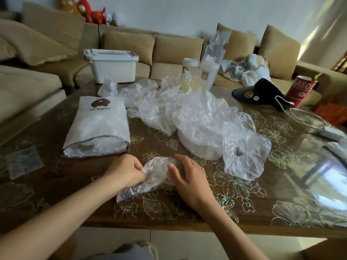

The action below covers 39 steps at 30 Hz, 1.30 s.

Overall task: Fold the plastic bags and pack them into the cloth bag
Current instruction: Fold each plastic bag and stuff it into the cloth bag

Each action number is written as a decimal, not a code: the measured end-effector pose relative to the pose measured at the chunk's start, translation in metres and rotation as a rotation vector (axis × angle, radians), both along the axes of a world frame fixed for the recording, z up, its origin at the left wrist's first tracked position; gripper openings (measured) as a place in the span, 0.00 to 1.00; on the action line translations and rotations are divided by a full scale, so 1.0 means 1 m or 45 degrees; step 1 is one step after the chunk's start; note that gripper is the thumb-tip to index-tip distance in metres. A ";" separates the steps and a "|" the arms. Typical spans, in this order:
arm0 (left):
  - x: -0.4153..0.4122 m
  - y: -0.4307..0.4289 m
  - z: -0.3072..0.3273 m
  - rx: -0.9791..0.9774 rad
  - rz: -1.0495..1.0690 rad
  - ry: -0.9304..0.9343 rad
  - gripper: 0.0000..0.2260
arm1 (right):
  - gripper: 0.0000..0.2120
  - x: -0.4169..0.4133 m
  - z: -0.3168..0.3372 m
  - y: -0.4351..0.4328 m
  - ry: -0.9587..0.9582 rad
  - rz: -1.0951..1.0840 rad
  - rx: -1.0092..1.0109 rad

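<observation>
A small crumpled clear plastic bag (153,175) lies on the table near its front edge, between my hands. My left hand (125,169) pinches the bag's left side with curled fingers. My right hand (189,178) lies on its right side, fingers fairly straight and pressing it down. A white cloth bag (97,126) printed "POPULAR" lies to the left, its drawstring mouth facing me, with plastic showing inside. A big heap of clear plastic bags (197,119) spreads across the middle of the table.
The wooden table (187,218) has a glossy flowered cover. A white lidded box (112,66) stands at the back left. A black visor (259,92), a red cup (300,91), a white cable (308,121) and tall clear containers (208,72) sit at the back and right. A sofa surrounds the table.
</observation>
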<state>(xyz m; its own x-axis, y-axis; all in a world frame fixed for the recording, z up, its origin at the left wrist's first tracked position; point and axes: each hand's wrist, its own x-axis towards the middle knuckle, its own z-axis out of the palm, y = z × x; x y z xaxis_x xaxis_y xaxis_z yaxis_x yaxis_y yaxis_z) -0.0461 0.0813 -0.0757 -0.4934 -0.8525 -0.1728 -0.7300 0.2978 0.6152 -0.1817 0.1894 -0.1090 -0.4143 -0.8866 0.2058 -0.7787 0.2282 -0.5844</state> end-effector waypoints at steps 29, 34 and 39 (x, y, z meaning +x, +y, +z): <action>0.014 -0.007 0.003 1.408 -0.032 1.139 0.36 | 0.09 0.003 0.034 -0.028 -1.431 0.111 0.038; 0.013 -0.008 -0.009 1.512 -0.014 1.396 0.11 | 0.17 -0.014 0.031 -0.042 -1.353 0.180 0.305; 0.006 -0.006 -0.018 1.310 0.079 1.425 0.11 | 0.10 -0.022 0.028 -0.047 -1.238 0.234 0.386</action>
